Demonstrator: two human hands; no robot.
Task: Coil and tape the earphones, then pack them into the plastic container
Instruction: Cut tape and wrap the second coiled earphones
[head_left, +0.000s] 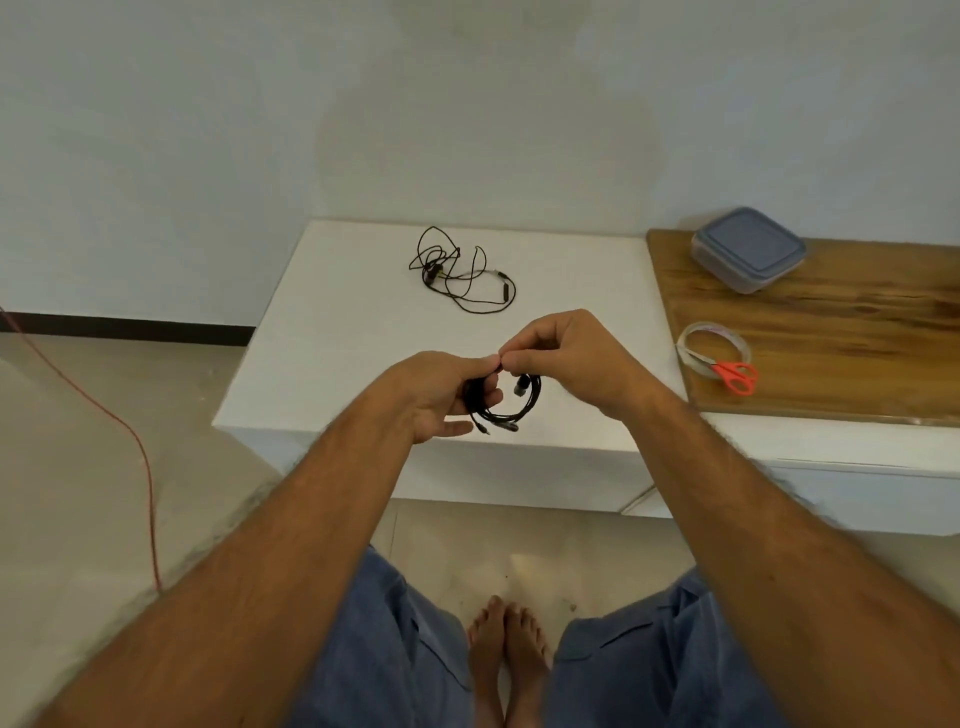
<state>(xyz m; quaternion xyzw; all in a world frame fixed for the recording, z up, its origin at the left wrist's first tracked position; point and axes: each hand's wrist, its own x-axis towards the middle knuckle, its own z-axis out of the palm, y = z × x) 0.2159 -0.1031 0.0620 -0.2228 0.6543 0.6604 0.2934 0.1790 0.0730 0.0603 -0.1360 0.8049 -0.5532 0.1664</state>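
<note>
The table (363, 322) is matt white and smooth, the board (831, 338) beside it glossy grained wood. The container (748, 249) looks like cloudy plastic, and the scissors (735, 375) have shiny orange handles.

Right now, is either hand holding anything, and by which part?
Both hold the coiled black earphone cable: left hand grips the coil's left side, right hand pinches its top.
</note>
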